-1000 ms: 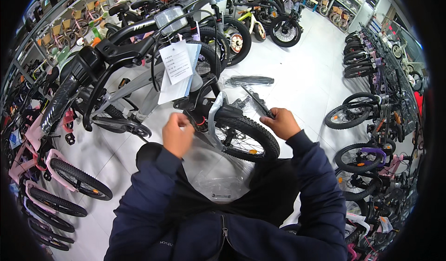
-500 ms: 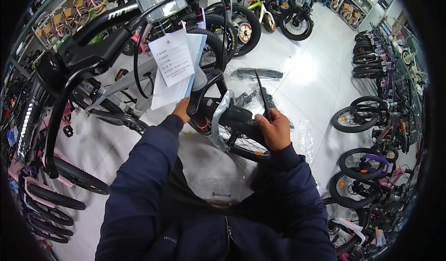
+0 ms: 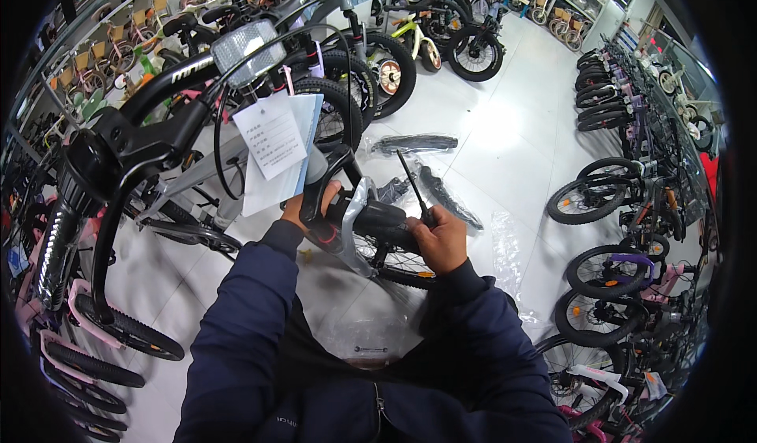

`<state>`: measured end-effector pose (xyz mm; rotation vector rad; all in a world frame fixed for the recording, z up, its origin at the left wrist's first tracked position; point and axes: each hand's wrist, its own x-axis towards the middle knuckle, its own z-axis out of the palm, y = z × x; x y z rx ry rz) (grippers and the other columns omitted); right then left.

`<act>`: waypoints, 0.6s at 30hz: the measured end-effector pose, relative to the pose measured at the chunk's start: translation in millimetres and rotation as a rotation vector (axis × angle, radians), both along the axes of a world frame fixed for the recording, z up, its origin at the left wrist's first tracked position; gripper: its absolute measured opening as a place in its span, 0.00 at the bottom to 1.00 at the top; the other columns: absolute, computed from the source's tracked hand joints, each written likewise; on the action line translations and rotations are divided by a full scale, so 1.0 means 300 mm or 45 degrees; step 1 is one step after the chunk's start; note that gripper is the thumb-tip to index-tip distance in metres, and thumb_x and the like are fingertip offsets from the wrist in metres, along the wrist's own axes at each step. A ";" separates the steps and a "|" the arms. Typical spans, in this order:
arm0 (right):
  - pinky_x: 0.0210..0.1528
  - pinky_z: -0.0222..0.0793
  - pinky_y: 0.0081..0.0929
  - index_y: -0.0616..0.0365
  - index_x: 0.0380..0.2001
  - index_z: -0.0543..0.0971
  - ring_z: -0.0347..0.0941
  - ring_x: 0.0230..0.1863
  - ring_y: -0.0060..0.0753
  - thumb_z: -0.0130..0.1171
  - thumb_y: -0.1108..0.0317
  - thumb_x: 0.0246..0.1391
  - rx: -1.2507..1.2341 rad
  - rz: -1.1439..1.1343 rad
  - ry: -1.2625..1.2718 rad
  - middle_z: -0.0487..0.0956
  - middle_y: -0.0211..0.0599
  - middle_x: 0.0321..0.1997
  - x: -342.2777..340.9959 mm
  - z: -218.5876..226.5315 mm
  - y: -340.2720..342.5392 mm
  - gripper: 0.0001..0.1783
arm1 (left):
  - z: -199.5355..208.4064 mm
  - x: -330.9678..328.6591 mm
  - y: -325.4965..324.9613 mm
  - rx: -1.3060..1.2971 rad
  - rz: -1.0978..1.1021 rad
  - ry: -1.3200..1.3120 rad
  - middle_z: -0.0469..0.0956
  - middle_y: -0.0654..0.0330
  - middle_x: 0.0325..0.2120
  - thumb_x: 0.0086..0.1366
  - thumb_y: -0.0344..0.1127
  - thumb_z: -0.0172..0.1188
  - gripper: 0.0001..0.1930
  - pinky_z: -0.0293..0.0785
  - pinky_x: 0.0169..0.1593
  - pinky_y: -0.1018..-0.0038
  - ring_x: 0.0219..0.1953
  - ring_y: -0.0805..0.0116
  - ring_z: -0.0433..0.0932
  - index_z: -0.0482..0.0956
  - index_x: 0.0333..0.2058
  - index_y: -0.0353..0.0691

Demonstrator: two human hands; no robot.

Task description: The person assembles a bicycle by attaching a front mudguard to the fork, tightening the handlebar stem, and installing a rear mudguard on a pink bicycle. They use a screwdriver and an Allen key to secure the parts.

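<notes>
1. Head view, hands: left hand point(image 3: 306, 206) is closed on the near end of a black moulded bicycle part point(image 3: 371, 224), fingers wrapped over its curved bracket. Right hand point(image 3: 440, 240) grips the other end, fingers pressed together around it, thumb side up by a thin black rod point(image 3: 412, 181) that sticks up and away from the hand. Whether the rod is pinched by the fingers or fixed to the part I cannot tell.

2. Position: the part is held in the air between both hands, in front of the chest, above a bicycle wheel point(image 3: 398, 263) and the white tiled floor point(image 3: 505, 135).

3. Handling (judgement): rigid plastic, light, not fragile; the smooth film half round it looks slippery. Better hold is on the bare black ends, not on the film.

4. Containers: a clear plastic bag point(image 3: 355, 226) is partly pulled off the part, the middle of it still sleeved. On the floor beyond the hands lie more clear bags, one with a long black mudguard point(image 3: 415, 142) inside; an empty-looking bag point(image 3: 509, 242) lies right of the hands.

5. Surroundings: paper tag point(image 3: 272, 139) hangs from the handlebar point(image 3: 142, 139) of the large black bicycle at left. Rows of bicycles line both sides.
</notes>
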<state>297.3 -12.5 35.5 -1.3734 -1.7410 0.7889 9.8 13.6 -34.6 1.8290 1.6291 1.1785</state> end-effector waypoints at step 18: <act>0.31 0.69 0.40 0.60 0.26 0.74 0.74 0.24 0.51 0.66 0.61 0.54 0.207 -0.296 0.165 0.76 0.45 0.20 0.022 -0.115 0.153 0.15 | 0.014 0.027 -0.003 -0.102 0.212 0.272 0.82 0.42 0.39 0.72 0.47 0.52 0.18 0.73 0.47 0.51 0.43 0.38 0.78 0.81 0.44 0.38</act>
